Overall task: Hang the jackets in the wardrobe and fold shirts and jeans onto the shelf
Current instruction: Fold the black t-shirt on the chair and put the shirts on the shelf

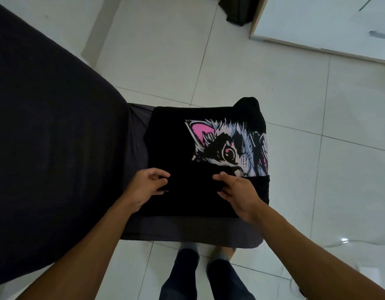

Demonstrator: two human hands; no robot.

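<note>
On dark bedding [187, 230], both hands pinch shirt [172, 139].

Black shirt [174, 135] with a pink-eared grey-white cat print, dark grey bedcover [57, 126], white tiles [317, 105].

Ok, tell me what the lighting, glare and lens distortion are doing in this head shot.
Head view: dim, soft light; the black shirt loses its fold detail against the dark bed cover, only the cat print reads clearly. A glare patch sits on the floor tiles at lower right. Wide-angle bending curves the tile lines and stretches both forearms; the left hand and right hand look sharp.
</note>
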